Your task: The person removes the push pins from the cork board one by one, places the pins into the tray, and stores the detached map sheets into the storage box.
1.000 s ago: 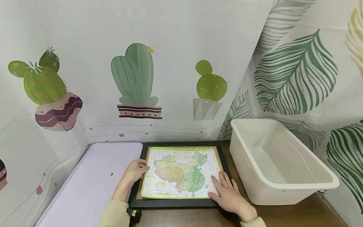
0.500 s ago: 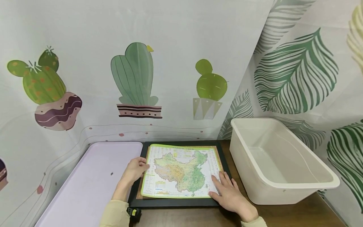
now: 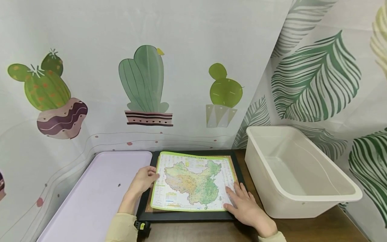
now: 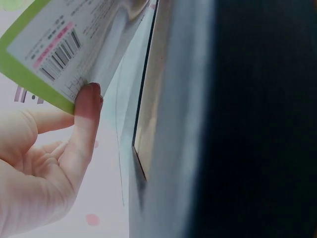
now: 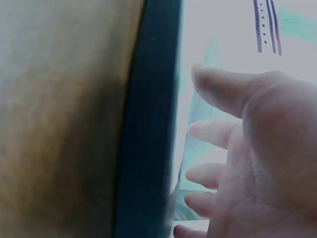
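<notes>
A printed map (image 3: 190,181) of China with a green border lies over a black-framed board (image 3: 193,216) with a brown surface. My left hand (image 3: 143,179) pinches the map's left edge between thumb and fingers and holds that side up off the board. In the left wrist view, a barcode shows on the map's underside (image 4: 59,57), close above the pinching fingers (image 4: 85,124). On the opposite side my right hand (image 3: 245,206) lies with fingers spread over the map's right edge and the frame. The right wrist view shows those fingers extended along the dark frame (image 5: 148,119).
A pale purple tray (image 3: 99,195) lies left of the board, with a small dark mark on it. At the right stands a deep white plastic tub (image 3: 272,188) on the brown wooden table (image 3: 187,232). A cactus-printed curtain (image 3: 187,60) hangs close behind.
The map's left side, mainly its far left corner, has risen and now overlaps the frame's far edge. My left hand has shifted slightly upward; my right hand has hardly moved.
</notes>
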